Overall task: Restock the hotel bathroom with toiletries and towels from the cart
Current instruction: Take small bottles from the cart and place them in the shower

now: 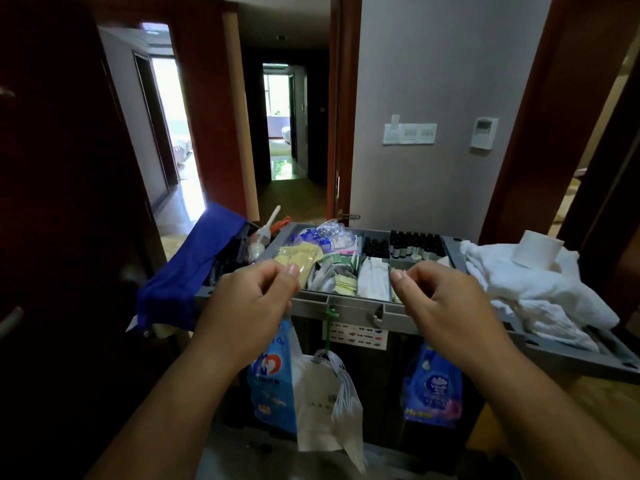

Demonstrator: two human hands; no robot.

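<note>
At the near edge of the housekeeping cart, both hands hover over the top tray. The left hand has its fingers curled in loosely, thumb meeting forefinger, and honestly I can't tell if anything is pinched there. Something blue hangs just below it, maybe the tissue pack on the cart front, maybe held. Same deal with the right hand: half curled above the sachet compartment, no clear grip on anything.

The stuff to restock is all still on the cart: little dark bottles in the back compartments, sachets and packets in the middle, a heap of white towels on the right wing with a toilet paper roll sitting on top. A blue cloth drapes over the left end.

What could go wrong, I'd guess: that roll is perched on soft, lumpy towels, so tugging a towel out from under could send it rolling to the floor. The sachets are also loosely jumbled, so a quick grab may drag extras over the tray edge.
</note>
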